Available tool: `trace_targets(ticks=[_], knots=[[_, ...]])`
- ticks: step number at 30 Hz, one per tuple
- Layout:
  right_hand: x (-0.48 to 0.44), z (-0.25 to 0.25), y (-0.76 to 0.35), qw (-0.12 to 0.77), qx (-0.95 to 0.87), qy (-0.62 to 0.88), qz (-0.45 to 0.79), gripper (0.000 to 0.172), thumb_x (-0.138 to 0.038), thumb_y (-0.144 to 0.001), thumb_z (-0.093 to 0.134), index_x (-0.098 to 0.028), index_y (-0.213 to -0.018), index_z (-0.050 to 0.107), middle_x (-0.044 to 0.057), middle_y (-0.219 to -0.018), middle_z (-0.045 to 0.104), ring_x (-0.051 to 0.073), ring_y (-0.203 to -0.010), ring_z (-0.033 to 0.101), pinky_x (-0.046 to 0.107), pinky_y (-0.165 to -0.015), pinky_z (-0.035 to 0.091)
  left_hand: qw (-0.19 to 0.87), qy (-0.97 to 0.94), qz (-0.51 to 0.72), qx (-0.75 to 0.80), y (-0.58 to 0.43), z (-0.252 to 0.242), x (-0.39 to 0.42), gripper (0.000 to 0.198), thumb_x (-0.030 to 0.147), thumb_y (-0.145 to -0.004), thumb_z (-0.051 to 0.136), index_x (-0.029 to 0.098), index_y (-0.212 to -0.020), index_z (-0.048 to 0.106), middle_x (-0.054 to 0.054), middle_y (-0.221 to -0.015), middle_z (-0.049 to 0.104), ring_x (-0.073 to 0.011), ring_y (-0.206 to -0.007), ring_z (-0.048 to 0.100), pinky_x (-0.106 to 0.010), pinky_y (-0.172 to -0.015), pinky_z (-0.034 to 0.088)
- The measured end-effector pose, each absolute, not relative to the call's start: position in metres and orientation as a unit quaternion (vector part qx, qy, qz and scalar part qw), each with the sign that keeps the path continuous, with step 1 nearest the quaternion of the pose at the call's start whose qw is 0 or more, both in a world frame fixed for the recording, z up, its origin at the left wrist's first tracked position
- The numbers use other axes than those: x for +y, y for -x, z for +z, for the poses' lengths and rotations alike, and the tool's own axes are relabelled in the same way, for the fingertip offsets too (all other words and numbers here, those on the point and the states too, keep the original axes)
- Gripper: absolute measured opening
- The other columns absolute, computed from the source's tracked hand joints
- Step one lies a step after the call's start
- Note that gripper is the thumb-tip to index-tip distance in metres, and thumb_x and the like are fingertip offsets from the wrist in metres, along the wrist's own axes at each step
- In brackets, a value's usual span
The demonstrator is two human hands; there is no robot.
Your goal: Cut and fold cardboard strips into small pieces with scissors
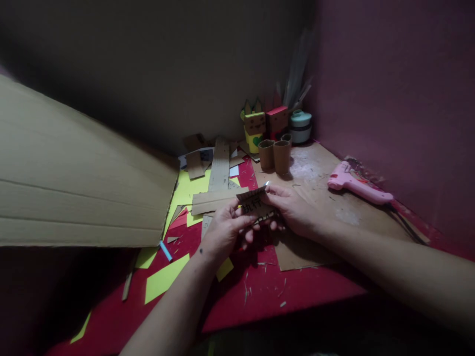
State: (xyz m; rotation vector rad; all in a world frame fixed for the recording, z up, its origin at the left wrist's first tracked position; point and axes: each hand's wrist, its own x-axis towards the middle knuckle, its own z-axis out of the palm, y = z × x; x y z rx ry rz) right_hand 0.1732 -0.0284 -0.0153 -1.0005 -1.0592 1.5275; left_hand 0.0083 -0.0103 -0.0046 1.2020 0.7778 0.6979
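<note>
Both my hands hold one small piece of cardboard [255,203] with black printed characters on it, just above the red table [304,289]. My left hand [224,231] pinches its left edge between thumb and fingers. My right hand [293,207] grips its right side, and a small shiny blade tip [266,184] shows above that hand's fingers at the piece's top corner. Under the hands lie cardboard strips [215,200] and a flat cardboard sheet [326,198].
A large cardboard panel [81,178] fills the left. Yellow paper scraps [165,277] and a blue stick [166,251] lie near it. Cardboard tubes [275,155], small box figures [255,126] and a jar [300,126] stand at the back. A pink glue gun [356,184] lies right.
</note>
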Motion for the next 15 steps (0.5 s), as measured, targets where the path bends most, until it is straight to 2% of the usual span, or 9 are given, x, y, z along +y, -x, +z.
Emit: trace_targets(ticks=[3,6,10,15], knots=[[-0.0278,-0.0161,-0.1742,0.507,-0.431,0.386,0.640,0.039,-0.026,-0.083,0.056,-0.024,-0.121,0.046,-0.001,-0.061,0.061,0.010,-0.038,0.053,0.016,-0.031,0.036,0.705,-0.536,0.315,0.342,-0.0060,-0.0061,-0.0089,0.037,0.018,-0.077,0.064,0.015,-0.112,0.052,0.001,-0.061,0.061,-0.0070,-0.034,0.049,-0.015,-0.029,0.040],[-0.0277,-0.0160,-0.1747,0.515,-0.431,0.383,0.634,0.053,-0.023,-0.082,0.058,-0.026,-0.131,0.037,-0.003,-0.059,0.060,0.011,-0.039,0.055,0.017,-0.032,0.039,0.693,-0.538,0.337,0.340,-0.0066,-0.0047,-0.0102,0.047,0.021,-0.079,0.063,0.017,-0.123,0.045,0.002,-0.061,0.060,-0.0075,-0.036,0.051,-0.015,-0.031,0.040],[-0.0287,-0.0143,-0.1741,0.528,-0.436,0.388,0.617,0.047,-0.023,-0.082,0.058,-0.026,-0.125,0.039,-0.005,-0.057,0.058,0.011,-0.039,0.056,0.017,-0.032,0.041,0.659,-0.538,0.388,0.355,-0.0103,-0.0026,-0.0135,0.064,0.022,-0.076,0.068,0.022,-0.129,0.034,0.002,-0.073,0.061,-0.0089,-0.042,0.055,-0.017,-0.033,0.042],[-0.0287,-0.0139,-0.1724,0.558,-0.432,0.402,0.584,0.030,-0.024,-0.082,0.058,-0.024,-0.108,0.041,-0.007,-0.059,0.057,0.010,-0.036,0.055,0.017,-0.030,0.042,0.602,-0.526,0.455,0.391,-0.0124,-0.0044,-0.0147,0.049,0.022,-0.068,0.074,0.021,-0.104,0.041,0.004,-0.077,0.058,-0.0095,-0.046,0.059,-0.019,-0.037,0.045]])
